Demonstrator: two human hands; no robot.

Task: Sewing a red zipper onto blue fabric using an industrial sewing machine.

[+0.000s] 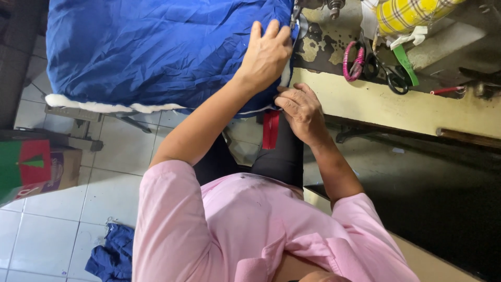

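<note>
Pressing flat on the blue padded fabric [156, 52] in the upper middle of the frame, the left hand [266, 55] lies with fingers together and stretched out, close to the sewing machine needle [295, 13]. Just below it, the right hand [300, 112] pinches the fabric's white-lined edge with curled fingers, above a red strip [270, 129]. Pink-handled scissors [355, 62] and black-handled scissors [389, 75] rest on the worn table [396, 107] at upper right.

Even, soft daylight, moderately bright, blue quilted fabric [156, 52] vivid with gentle crease shading, floor tiles [62, 219] pale and evenly lit, deep shadow under table [396, 107] at right, mild softness throughout, no glare, slight edge stretching.
</note>
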